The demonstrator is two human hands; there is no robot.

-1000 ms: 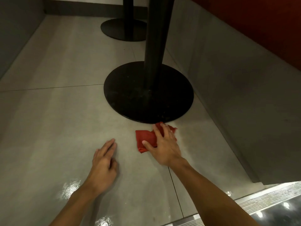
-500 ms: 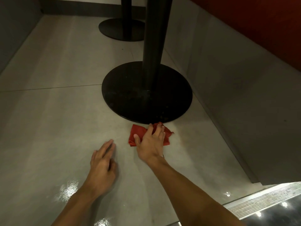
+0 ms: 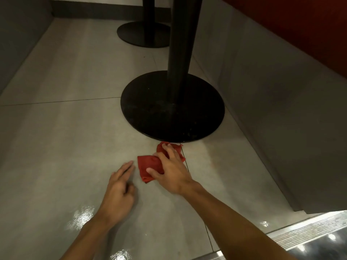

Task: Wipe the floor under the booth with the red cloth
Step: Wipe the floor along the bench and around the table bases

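A crumpled red cloth (image 3: 148,167) lies on the grey tiled floor (image 3: 65,137) just in front of the near black table base (image 3: 172,107). My right hand (image 3: 171,169) lies flat on top of the cloth and presses it down, fingers spread, covering its right part. My left hand (image 3: 118,192) rests on the floor just left of the cloth, fingers loosely extended, holding nothing.
A black pole (image 3: 183,38) rises from the near base. A second black base (image 3: 143,33) with its pole stands farther back. Grey booth panels (image 3: 272,109) wall the right side and another (image 3: 16,38) the left. A metal threshold strip (image 3: 304,231) runs at the bottom right.
My right hand slid the cloth left and toward me, away from the base edge, then slightly right again. My left hand stayed planted on the floor.
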